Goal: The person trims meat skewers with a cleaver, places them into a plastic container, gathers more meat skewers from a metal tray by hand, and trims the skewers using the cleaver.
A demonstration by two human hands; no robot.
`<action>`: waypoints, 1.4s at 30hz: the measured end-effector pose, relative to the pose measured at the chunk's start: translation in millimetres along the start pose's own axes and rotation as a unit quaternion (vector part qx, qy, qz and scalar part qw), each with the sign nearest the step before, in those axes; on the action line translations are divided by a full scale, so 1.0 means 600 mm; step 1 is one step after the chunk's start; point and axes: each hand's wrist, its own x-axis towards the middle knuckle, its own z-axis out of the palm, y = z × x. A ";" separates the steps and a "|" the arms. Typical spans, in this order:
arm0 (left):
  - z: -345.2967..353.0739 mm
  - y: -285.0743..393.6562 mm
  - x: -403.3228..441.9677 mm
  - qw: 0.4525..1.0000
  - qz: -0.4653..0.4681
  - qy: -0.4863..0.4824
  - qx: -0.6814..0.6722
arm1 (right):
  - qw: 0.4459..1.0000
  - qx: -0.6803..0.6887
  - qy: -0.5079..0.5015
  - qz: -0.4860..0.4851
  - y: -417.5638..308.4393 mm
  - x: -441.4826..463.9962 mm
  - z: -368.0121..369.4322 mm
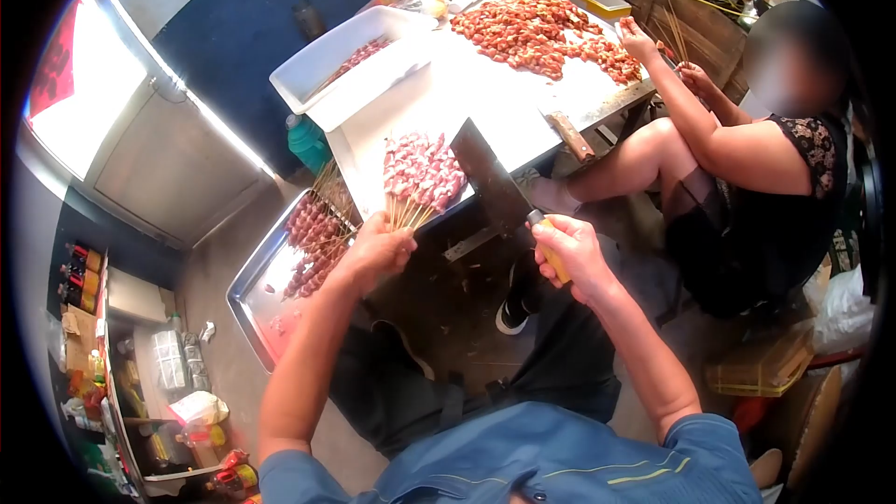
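Note:
My left hand (381, 247) is closed around the stick ends of a bunch of meat skewers (422, 173), whose pale pink meat lies over the near edge of the white table (495, 98). In my right hand (571, 257) is a cleaver (490, 173), gripped by its yellow handle, the broad dark blade pointing up and left beside the skewers. Left of my left hand, a metal tray (250, 303) holds darker meat skewers (315, 238).
A white plastic tub (313, 98) with some meat stands on the table's left. Farther back lies a large heap of reddish meat pieces (523, 33). A second wooden-handled knife (569, 135) rests at the right edge. A seated co-worker (775, 149) holds thin sticks (674, 33).

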 end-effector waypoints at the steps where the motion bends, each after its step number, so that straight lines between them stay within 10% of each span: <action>1: 0.004 -0.003 0.001 1.000 -0.001 -0.001 -0.002 | 1.000 -0.003 0.004 -0.001 -0.001 0.001 -0.002; 11: 0.037 -0.063 0.031 0.863 -0.100 -0.242 -0.431 | 1.000 -0.026 0.015 0.002 -0.023 0.007 -0.014; 42: 0.102 -0.048 0.034 0.887 -0.099 -0.077 -0.444 | 0.986 -0.153 0.046 -0.035 -0.119 0.077 0.021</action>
